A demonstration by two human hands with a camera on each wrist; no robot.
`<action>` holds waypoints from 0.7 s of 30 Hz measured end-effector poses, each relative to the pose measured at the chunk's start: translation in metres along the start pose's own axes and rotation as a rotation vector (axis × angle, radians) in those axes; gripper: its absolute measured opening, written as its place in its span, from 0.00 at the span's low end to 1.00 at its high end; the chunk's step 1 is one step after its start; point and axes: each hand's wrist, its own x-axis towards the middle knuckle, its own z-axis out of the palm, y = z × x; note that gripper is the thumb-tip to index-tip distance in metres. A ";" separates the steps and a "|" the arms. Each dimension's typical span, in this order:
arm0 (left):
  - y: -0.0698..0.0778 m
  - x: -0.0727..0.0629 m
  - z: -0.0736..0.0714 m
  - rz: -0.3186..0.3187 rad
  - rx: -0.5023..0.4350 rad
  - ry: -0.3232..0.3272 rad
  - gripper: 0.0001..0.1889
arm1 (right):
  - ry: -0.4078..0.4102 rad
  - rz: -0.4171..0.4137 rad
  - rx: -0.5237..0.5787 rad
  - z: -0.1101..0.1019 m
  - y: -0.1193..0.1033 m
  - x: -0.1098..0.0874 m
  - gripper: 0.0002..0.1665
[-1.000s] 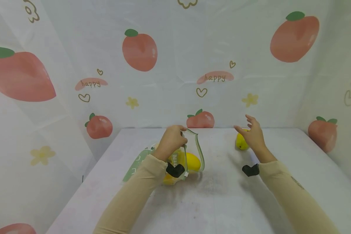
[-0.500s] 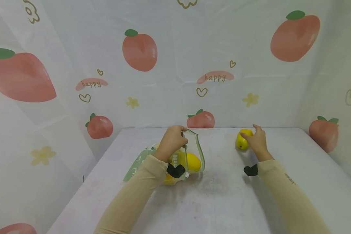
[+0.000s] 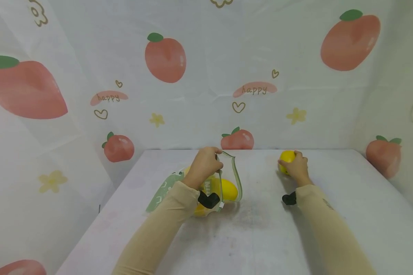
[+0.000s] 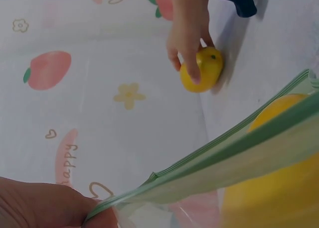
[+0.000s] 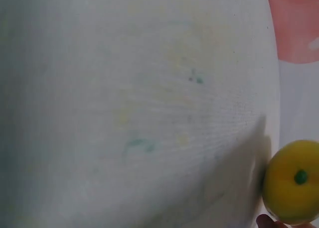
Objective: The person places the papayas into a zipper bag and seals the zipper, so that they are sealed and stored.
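Note:
My left hand [image 3: 204, 165] pinches the green-edged mouth of a clear zip bag [image 3: 161, 191] and holds it up, so the mouth gapes to the right. Inside the bag lie yellow fruits [image 3: 229, 190], partly hidden by my wrist. In the left wrist view the green zip strip [image 4: 239, 148] runs from my fingertips across the frame. Far back on the right, my right hand [image 3: 297, 168] grips a round yellow fruit [image 3: 286, 157], thumb on one side and fingers on the other. The right wrist view shows this fruit [image 5: 294, 188] with a green stem spot, fingertips at its lower edge.
A white table [image 3: 254, 236] carries everything. Behind it hangs a white cloth [image 3: 199, 114] printed with peaches, and the same cloth closes off both sides. A white slider [image 3: 221, 205] sits at the lower corner of the bag's mouth.
My right hand has moved down and slightly left from above the right side of the yellow fruit, and its fingers have closed round it. The left hand and bag have stayed put.

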 end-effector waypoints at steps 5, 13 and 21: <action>0.000 0.000 0.000 0.003 0.011 0.007 0.25 | 0.022 0.000 -0.005 0.001 0.001 0.003 0.50; 0.000 0.000 0.000 0.001 0.008 0.006 0.25 | 0.023 0.019 -0.007 -0.002 0.002 0.003 0.47; 0.001 -0.002 0.000 -0.006 0.000 0.006 0.25 | -0.014 -0.003 0.008 -0.002 0.002 0.002 0.47</action>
